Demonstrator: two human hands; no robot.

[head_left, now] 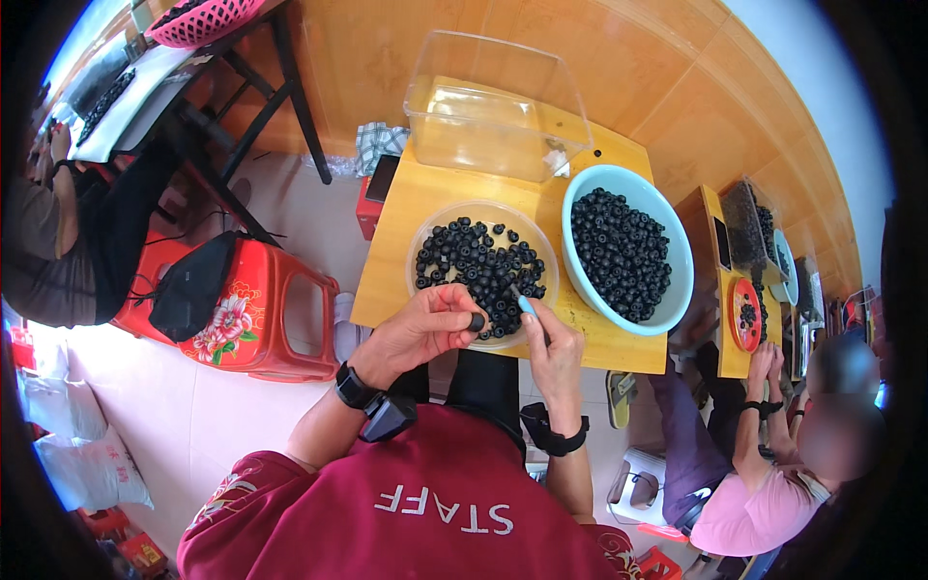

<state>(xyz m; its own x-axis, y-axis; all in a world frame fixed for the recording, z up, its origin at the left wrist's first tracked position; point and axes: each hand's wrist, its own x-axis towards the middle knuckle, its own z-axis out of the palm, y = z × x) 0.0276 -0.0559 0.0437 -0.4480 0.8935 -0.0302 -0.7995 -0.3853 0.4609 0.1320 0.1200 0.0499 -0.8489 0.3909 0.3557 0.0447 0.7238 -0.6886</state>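
Observation:
My left hand [425,324] pinches a small round black piece [477,322] between thumb and fingers, over the near edge of a shallow clear round dish [419,239]. My right hand [555,353] grips a small blue-handled tool [527,306], its thin tip pointing toward the dish; I cannot make out the kind of tip. Many loose black ring-like pieces [464,251] lie in the dish, several showing a hole in the middle. To the right, a pale blue basin [684,261] is heaped with similar black pieces [619,253].
A clear plastic box [483,140] stands at the back of the yellow wooden table [387,280]. A red stool [275,309] with a dark bag [198,290] is at left. People sit at tables on both sides; a pink basket [203,24] is far left.

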